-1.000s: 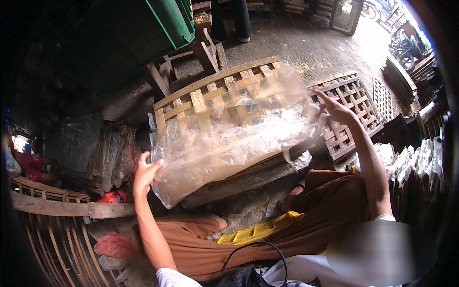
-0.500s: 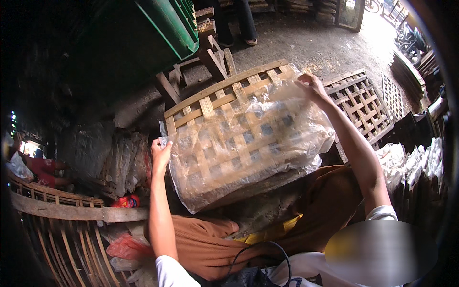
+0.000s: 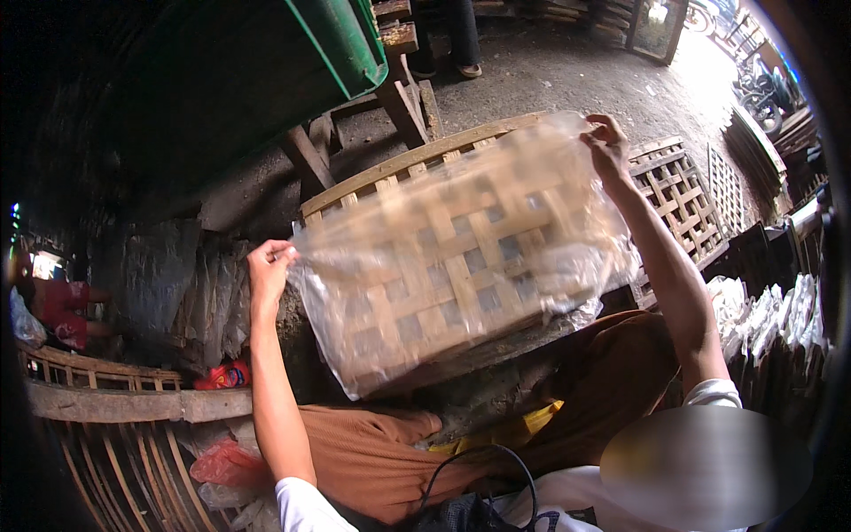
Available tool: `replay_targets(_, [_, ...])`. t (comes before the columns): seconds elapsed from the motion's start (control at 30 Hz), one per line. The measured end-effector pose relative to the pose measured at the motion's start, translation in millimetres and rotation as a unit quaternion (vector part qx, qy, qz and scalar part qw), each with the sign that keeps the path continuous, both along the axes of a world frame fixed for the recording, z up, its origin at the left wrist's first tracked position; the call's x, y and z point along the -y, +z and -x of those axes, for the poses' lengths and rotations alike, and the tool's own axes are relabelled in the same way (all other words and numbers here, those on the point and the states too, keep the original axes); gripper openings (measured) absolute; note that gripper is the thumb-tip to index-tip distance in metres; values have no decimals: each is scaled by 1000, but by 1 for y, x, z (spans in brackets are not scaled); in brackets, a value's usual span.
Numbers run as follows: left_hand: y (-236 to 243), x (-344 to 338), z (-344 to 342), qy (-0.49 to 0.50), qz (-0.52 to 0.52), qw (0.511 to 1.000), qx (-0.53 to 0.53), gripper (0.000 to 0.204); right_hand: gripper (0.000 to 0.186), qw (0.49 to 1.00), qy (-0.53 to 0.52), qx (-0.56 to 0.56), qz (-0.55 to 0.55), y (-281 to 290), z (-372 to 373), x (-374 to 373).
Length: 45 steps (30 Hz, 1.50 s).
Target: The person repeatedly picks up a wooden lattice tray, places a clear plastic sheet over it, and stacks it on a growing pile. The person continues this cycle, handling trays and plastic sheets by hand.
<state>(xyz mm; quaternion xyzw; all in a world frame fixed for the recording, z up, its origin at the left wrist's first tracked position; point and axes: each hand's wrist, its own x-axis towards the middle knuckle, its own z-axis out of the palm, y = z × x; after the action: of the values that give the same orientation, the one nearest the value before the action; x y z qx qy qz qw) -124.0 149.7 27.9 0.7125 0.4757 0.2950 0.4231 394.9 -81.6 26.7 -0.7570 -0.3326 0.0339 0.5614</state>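
Note:
A clear plastic sheet (image 3: 372,266) is stretched over a woven bamboo tray (image 3: 474,257) in front of me, covering most of its slats. My left hand (image 3: 271,266) pinches the sheet's far left corner, just past the tray's left edge. At the far right corner my right hand (image 3: 608,149) is closed on the sheet, held a little above the tray. The far wooden rail of the tray (image 3: 417,160) shows uncovered along its left part. Loose plastic bunches at the near right side. Motion blurs the sheet's upper part.
A green plastic crate (image 3: 355,62) stands on a wooden stand at the back. More lattice trays (image 3: 678,199) lie to the right, near a stack of folded plastic (image 3: 771,319). A slatted bamboo rack (image 3: 115,403) is at the left. Another person's legs (image 3: 463,40) show behind.
Both hands have moved outward, the right one also slightly farther from me. The sheet, slack and crumpled before, is now pulled taut and covers more of the tray's far side.

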Motion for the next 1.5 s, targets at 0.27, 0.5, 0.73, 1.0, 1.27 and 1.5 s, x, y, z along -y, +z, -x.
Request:
replay_targets(0.27, [-20, -29, 4, 39, 16, 993, 111, 13, 33, 995, -7, -68, -76, 1, 2, -19])
replay_targets(0.5, [-16, -35, -18, 80, 23, 992, 94, 24, 33, 996, 42, -68, -47, -15, -17, -13])
replay_targets(0.73, [-27, -29, -30, 145, -406, 889, -156, 53, 42, 956, 66, 274, 85, -10, 12, -2])
replay_targets(1.0, [-11, 86, -110, -255, -326, 850, -324, 74, 51, 761, 318, 485, 291, -12, 78, 29])
replay_targets(1.27, [-28, 103, -109, -288, -286, 830, -382, 74, 40, 911, 203, 320, 165, 3, 36, 65])
replay_targets(1.5, [-20, 111, -116, -271, -297, 837, -372, 78, 28, 861, 78, 228, 448, -92, -61, 199])
